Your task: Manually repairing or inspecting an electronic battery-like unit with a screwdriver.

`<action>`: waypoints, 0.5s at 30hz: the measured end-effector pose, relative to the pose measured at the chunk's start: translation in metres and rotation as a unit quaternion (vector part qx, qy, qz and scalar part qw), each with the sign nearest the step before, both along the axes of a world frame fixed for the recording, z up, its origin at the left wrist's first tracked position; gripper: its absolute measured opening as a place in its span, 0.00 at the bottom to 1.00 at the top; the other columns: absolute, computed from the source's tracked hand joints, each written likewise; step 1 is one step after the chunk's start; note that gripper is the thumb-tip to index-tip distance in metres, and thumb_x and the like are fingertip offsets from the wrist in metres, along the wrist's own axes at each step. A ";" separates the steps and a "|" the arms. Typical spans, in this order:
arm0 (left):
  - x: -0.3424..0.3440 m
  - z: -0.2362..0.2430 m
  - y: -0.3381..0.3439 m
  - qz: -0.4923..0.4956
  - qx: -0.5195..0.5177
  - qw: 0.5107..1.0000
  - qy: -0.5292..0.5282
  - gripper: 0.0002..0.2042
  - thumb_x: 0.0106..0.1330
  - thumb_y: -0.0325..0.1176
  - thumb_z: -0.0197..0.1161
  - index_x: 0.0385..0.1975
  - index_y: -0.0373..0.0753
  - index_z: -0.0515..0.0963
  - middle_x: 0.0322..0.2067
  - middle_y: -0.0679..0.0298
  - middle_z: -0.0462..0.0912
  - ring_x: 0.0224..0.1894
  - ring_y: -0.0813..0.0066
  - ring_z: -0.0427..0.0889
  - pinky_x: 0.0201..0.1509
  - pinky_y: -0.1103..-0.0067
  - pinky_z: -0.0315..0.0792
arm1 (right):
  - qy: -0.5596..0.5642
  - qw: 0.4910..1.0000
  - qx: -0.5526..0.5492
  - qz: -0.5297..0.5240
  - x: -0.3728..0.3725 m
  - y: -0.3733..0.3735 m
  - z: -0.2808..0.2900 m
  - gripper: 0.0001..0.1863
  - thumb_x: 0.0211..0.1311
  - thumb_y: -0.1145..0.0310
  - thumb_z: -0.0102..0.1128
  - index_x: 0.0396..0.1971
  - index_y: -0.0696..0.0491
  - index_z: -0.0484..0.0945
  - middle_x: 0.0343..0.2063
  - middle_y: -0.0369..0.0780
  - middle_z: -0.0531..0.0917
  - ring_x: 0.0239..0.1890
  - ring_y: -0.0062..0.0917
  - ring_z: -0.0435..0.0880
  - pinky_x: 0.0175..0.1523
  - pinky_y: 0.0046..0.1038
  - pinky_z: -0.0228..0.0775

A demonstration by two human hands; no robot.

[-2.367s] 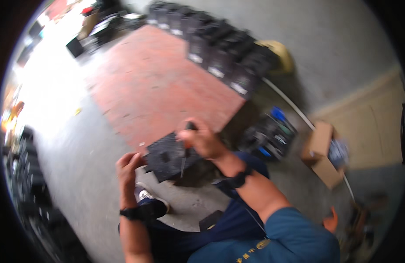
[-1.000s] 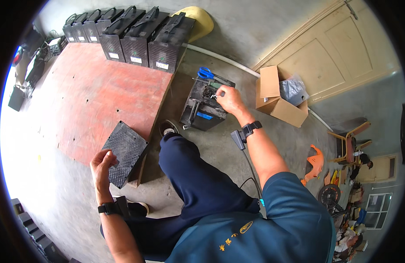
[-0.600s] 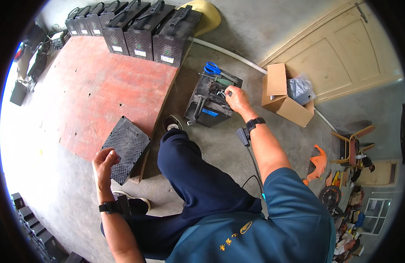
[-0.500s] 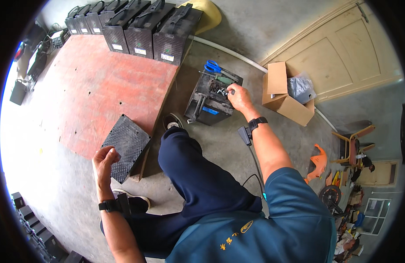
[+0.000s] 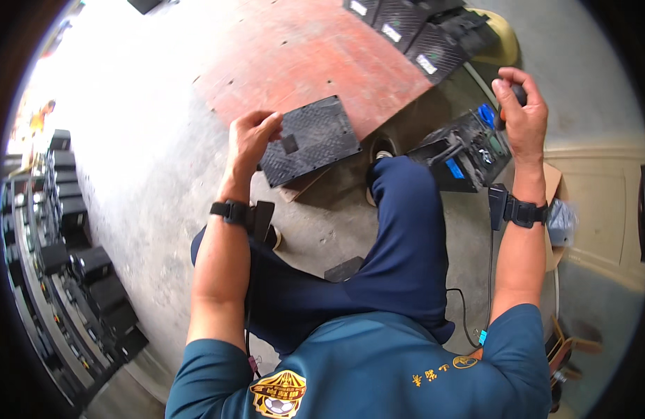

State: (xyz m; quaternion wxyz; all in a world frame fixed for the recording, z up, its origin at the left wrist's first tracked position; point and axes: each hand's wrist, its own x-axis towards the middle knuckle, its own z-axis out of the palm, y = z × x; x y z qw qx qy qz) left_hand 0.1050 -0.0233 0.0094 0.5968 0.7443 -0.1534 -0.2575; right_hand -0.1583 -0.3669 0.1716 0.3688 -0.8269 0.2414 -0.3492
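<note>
Black flat box with woven-look top (image 5: 321, 134) lies on near corner of red wooden board (image 5: 284, 73). Looks hard, stiff, maybe heavy; best held by two sides. Left hand (image 5: 254, 137) at its left end, fingertips close; cannot tell if holding anything. Right hand (image 5: 527, 126) wrapped round black-and-orange tool handle (image 5: 520, 96).

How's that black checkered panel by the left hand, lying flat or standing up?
Lying flat: the black checkered panel has its broad, patterned face turned upward.
</note>
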 end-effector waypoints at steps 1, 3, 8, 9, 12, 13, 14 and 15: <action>0.000 0.004 0.003 0.016 -0.009 1.000 0.009 0.14 0.68 0.36 0.68 0.38 0.28 0.85 0.28 0.61 0.86 0.27 0.77 0.84 0.34 0.80 0.79 | -0.035 0.997 0.056 0.048 0.017 0.013 0.006 0.11 0.63 0.72 0.67 0.44 0.56 0.83 0.32 0.29 0.79 0.32 0.11 0.75 0.38 0.16 0.69; 0.005 0.008 0.015 0.045 -0.017 0.999 0.018 0.13 0.68 0.36 0.68 0.38 0.29 0.85 0.27 0.62 0.86 0.27 0.78 0.84 0.34 0.80 0.79 | -0.093 0.973 0.144 0.154 0.055 0.040 0.001 0.14 0.60 0.75 0.63 0.47 0.56 0.83 0.34 0.31 0.79 0.32 0.13 0.75 0.39 0.16 0.68; 0.010 0.014 0.047 0.058 0.020 0.998 -0.011 0.14 0.69 0.38 0.68 0.41 0.30 0.85 0.29 0.62 0.86 0.30 0.78 0.83 0.37 0.81 0.78 | -0.064 0.904 0.296 0.303 0.125 0.121 -0.057 0.11 0.61 0.78 0.60 0.44 0.57 0.79 0.36 0.35 0.81 0.41 0.17 0.80 0.49 0.22 0.74; 0.011 0.014 0.052 0.057 0.045 0.997 -0.021 0.14 0.69 0.37 0.68 0.41 0.30 0.85 0.30 0.63 0.86 0.31 0.79 0.83 0.37 0.81 0.78 | -0.041 0.889 0.337 0.306 0.131 0.134 -0.071 0.10 0.63 0.77 0.60 0.44 0.57 0.79 0.36 0.35 0.82 0.41 0.18 0.80 0.50 0.22 0.74; 0.007 0.023 0.056 0.075 0.049 0.995 -0.040 0.14 0.69 0.37 0.68 0.41 0.30 0.85 0.30 0.63 0.86 0.31 0.79 0.83 0.38 0.80 0.78 | 0.011 0.877 0.377 0.299 0.131 0.153 -0.110 0.07 0.66 0.75 0.60 0.42 0.56 0.78 0.37 0.36 0.82 0.38 0.15 0.79 0.48 0.21 0.74; 0.006 0.027 0.063 0.074 0.064 0.995 -0.035 0.14 0.69 0.37 0.69 0.42 0.30 0.85 0.30 0.63 0.86 0.32 0.79 0.83 0.39 0.80 0.79 | 0.053 0.889 0.348 0.294 0.131 0.158 -0.112 0.06 0.66 0.75 0.60 0.41 0.56 0.77 0.35 0.35 0.81 0.34 0.13 0.77 0.43 0.20 0.74; 0.007 0.023 0.071 0.081 0.069 0.994 -0.030 0.14 0.69 0.37 0.69 0.42 0.30 0.85 0.30 0.63 0.86 0.32 0.79 0.83 0.39 0.80 0.79 | 0.059 0.885 0.352 0.300 0.133 0.162 -0.114 0.06 0.66 0.75 0.60 0.41 0.56 0.77 0.35 0.35 0.81 0.34 0.13 0.77 0.43 0.20 0.74; 0.008 0.020 0.080 0.085 0.062 0.994 -0.034 0.14 0.69 0.37 0.69 0.41 0.30 0.85 0.31 0.63 0.86 0.32 0.79 0.83 0.39 0.80 0.79 | 0.060 0.878 0.351 0.319 0.136 0.165 -0.114 0.06 0.66 0.74 0.59 0.42 0.56 0.77 0.34 0.34 0.80 0.32 0.12 0.76 0.41 0.20 0.74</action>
